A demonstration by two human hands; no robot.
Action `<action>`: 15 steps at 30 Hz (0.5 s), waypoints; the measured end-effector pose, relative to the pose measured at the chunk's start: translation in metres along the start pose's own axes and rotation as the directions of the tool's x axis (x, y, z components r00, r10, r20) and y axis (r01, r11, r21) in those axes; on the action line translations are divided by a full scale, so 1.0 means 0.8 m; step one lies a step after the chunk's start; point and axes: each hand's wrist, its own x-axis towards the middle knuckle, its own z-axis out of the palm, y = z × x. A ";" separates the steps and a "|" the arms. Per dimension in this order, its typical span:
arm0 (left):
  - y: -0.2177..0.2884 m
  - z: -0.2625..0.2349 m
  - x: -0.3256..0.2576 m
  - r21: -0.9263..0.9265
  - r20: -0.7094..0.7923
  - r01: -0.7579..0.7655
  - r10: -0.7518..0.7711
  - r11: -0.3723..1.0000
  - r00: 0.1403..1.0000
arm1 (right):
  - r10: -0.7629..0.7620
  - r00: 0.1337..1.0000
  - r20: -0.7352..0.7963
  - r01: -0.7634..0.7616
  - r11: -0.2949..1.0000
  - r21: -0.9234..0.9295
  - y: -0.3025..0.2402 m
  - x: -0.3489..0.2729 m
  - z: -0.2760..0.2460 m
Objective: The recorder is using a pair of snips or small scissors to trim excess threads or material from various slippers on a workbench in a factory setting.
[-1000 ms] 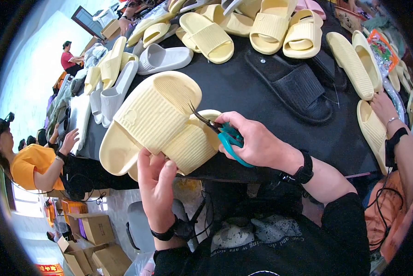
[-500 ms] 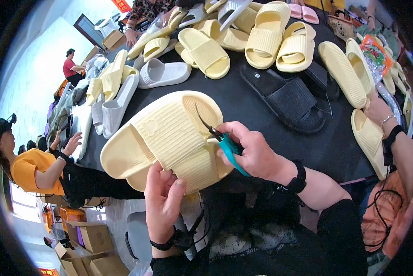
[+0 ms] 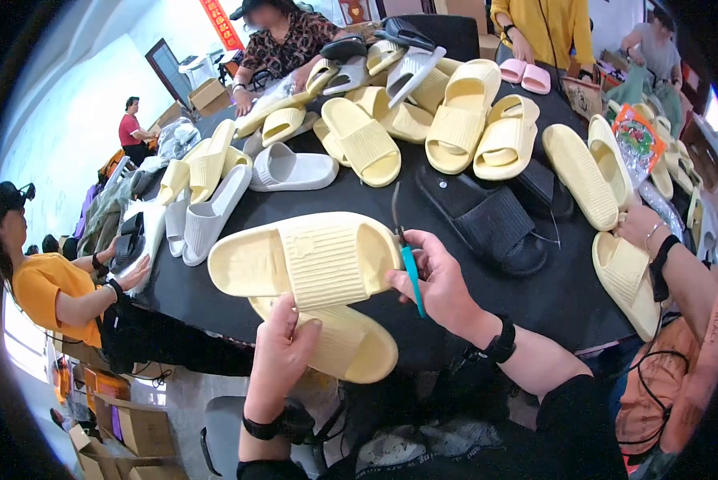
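The top yellow slipper lies side to side just past both hands, over a second yellow slipper, its near edge pinched by the left hand and its toe end closer to the right hand, which grips blue-green scissors.

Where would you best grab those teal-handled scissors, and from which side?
Probably by the teal handles of the scissors, coming from the wearer's near right side. The slim, dark blades point away from the wearer, while the handles reach back toward them. The right hand holds the scissors from that side.
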 end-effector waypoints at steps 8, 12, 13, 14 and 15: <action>0.048 -0.025 0.021 0.619 0.240 -0.233 0.102 0.750 0.966 | 0.071 0.981 -0.180 -0.038 0.983 0.179 -0.014 0.009 -0.011; 0.043 -0.046 0.032 0.789 0.337 -0.438 0.292 0.430 0.895 | 0.033 0.976 -0.217 0.011 0.980 0.199 -0.016 0.018 -0.026; 0.035 -0.054 0.036 0.801 0.355 -0.476 0.350 0.365 0.867 | 0.034 0.972 -0.234 0.016 0.978 0.208 -0.015 0.019 -0.030; 0.031 -0.055 0.039 0.830 0.343 -0.486 0.435 0.274 0.833 | 0.037 0.971 -0.235 0.017 0.974 0.224 -0.018 0.021 -0.035; 0.024 -0.060 0.042 0.828 0.345 -0.489 0.438 0.274 0.830 | 0.040 0.970 -0.240 0.019 0.971 0.240 -0.021 0.023 -0.038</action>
